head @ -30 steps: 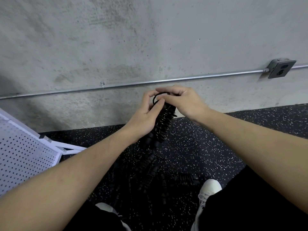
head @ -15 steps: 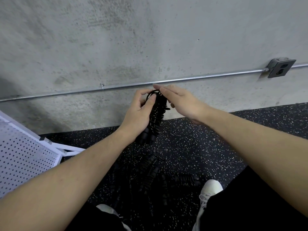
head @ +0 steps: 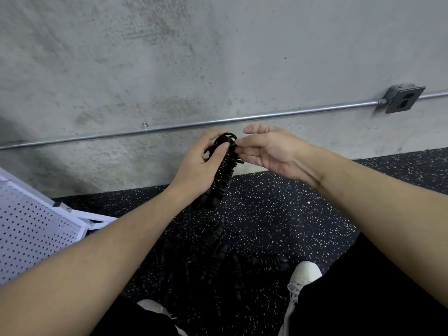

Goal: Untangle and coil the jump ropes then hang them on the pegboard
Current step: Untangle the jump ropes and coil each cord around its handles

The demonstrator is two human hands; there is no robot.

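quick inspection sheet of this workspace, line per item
surface: black rubber floor with white speckles, meeting a concrete wall.
job's things: black coiled jump rope held up at its top end, the rest hanging down to a dark pile of rope on the floor; white pegboard at left, nothing seen hung on its visible part.
clutter: nothing seen.
grippers: left hand grips the rope's top, thumb across it; right hand pinches the top loop, its other fingers straight.
cables: metal conduit along the wall to an outlet box.
surroundings: white shoes and black trousers at bottom.
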